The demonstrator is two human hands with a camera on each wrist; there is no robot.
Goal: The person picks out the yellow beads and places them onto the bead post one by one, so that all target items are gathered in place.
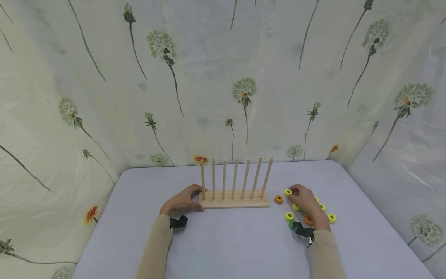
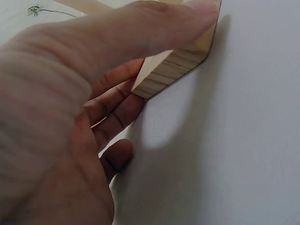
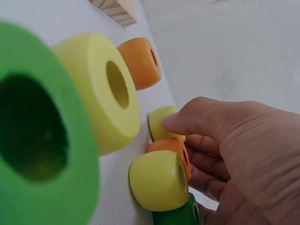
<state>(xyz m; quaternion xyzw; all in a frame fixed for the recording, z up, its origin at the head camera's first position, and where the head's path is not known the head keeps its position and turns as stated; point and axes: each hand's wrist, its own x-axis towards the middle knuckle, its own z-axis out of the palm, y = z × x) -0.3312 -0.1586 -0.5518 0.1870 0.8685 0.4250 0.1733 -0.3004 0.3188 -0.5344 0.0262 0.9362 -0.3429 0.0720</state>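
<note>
A wooden peg stand (image 1: 235,203), a flat base with a row of several upright dowels, stands toward the back of the table. My left hand (image 1: 182,199) grips the left end of its base. In the left wrist view the thumb lies along the base's front corner (image 2: 173,70), with fingers behind it. Right of the stand, my right hand (image 1: 304,199) pinches a yellow ring bead (image 1: 287,192) between thumb and fingers. The right wrist view shows the thumb on that yellow bead (image 3: 161,123), beside an orange bead (image 3: 169,149).
An orange bead (image 1: 278,199) lies between the stand and my right hand. Several more yellow beads (image 1: 289,216), another orange one (image 1: 308,221) and a green one (image 1: 292,224) are scattered around the right wrist. A flower-printed cloth (image 1: 209,97) rises behind the table.
</note>
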